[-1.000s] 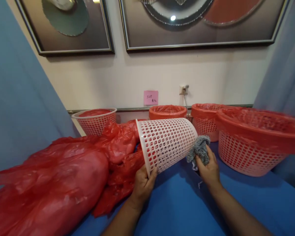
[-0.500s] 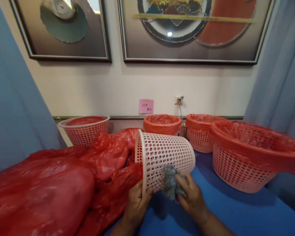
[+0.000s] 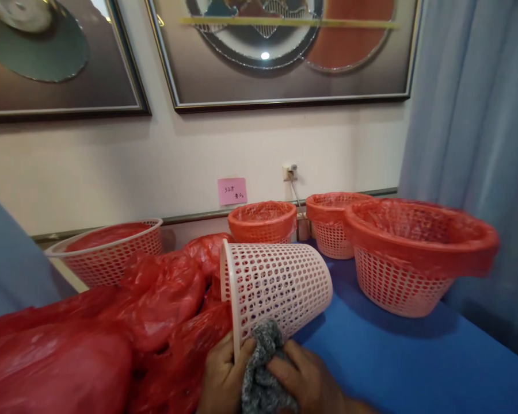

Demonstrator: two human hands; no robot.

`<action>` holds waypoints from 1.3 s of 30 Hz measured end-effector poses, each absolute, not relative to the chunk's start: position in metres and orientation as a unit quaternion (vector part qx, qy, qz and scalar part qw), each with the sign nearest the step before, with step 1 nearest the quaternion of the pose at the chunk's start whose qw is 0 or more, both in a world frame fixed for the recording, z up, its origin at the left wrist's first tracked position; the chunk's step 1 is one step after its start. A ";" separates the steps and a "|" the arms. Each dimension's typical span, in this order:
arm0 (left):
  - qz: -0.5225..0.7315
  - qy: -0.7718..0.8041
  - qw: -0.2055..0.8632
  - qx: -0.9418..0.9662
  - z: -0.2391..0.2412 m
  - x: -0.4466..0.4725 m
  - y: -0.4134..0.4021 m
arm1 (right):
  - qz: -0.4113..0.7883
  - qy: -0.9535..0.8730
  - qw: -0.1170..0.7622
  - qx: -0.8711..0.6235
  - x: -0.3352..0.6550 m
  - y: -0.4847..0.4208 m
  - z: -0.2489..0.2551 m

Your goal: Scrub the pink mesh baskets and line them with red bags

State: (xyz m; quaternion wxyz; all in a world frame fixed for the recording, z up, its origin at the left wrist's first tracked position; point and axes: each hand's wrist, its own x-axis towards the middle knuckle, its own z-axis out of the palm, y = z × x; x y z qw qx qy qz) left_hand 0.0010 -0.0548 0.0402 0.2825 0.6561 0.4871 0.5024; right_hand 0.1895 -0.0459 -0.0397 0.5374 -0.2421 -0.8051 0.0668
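Note:
A pale pink perforated plastic basket (image 3: 280, 282) lies on its side, its open end toward the left. My left hand (image 3: 222, 374) is closed on its rim at the lower left. In my right hand (image 3: 306, 374) is a bunched grey cloth (image 3: 265, 368), pressed against the lower side of the basket near the rim. The cloth sits between my two hands and partly covers my left fingertips. Red plastic bags (image 3: 159, 305) lie in a heap just left of the basket.
Baskets lined with red bags stand at the right (image 3: 406, 282) and at the back (image 3: 263, 221). Another pale basket (image 3: 125, 253) with red plastic inside is at the back left. A blue surface (image 3: 371, 351) lies beneath. Behind are a wall with a pink note (image 3: 232, 191), a socket (image 3: 289, 172) and curtains.
My right hand has brought the cloth left and down along the basket, close to my left hand. The left hand keeps hold of the rim. The view has turned to the right.

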 end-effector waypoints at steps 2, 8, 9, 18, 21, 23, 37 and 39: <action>0.483 0.474 0.288 0.678 0.048 0.004 -0.049 | 0.085 -0.812 0.533 -0.223 0.186 -0.050 -0.037; 0.352 0.421 0.120 0.828 0.017 -0.013 -0.037 | 0.154 -0.633 0.657 -0.379 0.226 -0.026 -0.033; 0.335 0.418 0.094 0.839 0.007 -0.017 -0.036 | 0.173 -0.589 0.676 -0.408 0.231 -0.020 -0.033; 0.402 0.379 0.052 0.832 -0.007 -0.018 -0.046 | 0.272 -0.398 0.732 -0.481 0.249 0.009 -0.024; 0.400 0.402 0.102 0.817 -0.003 -0.016 -0.050 | 0.182 -0.522 0.677 -0.485 0.235 -0.009 -0.026; 0.408 0.413 0.121 0.805 -0.003 -0.018 -0.049 | 0.131 -0.643 0.621 -0.428 0.218 -0.029 -0.026; 0.495 0.502 0.176 0.688 0.007 -0.021 -0.059 | 0.287 -0.313 0.728 -0.539 0.276 0.035 -0.025; 0.494 0.506 0.177 0.685 0.006 -0.020 -0.059 | 0.291 -0.312 0.722 -0.544 0.272 0.036 -0.028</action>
